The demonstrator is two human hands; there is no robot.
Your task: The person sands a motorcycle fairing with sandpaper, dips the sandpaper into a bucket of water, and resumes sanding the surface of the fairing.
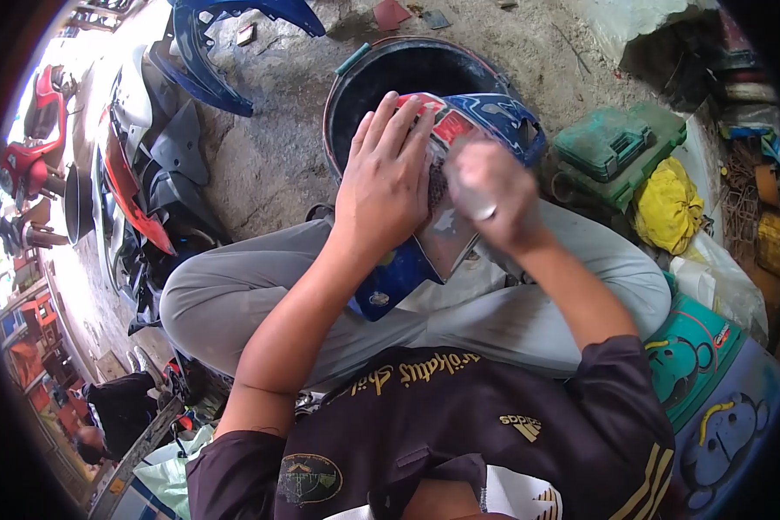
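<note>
A blue, red and white plastic panel [443, 236] lies across my lap, its far end over the rim of a black bucket [330, 130]. My left hand [384, 178] rests flat on the panel's left side, fingers stretched out and pointing away from me. On the panel's right side is my right hand [492, 191], blurred by motion, its fingers curled. Something small and pale shows at that hand, too smeared to name. A dull patch and a strip of dark mesh texture show on the panel between the hands.
Right of the bucket are a green case [611, 147] and a yellow bag [669, 206]. Motorcycle fairings [178, 143] stand at the left, and a blue fairing [201, 69] lies beyond. Another person [117, 416] is at the lower left.
</note>
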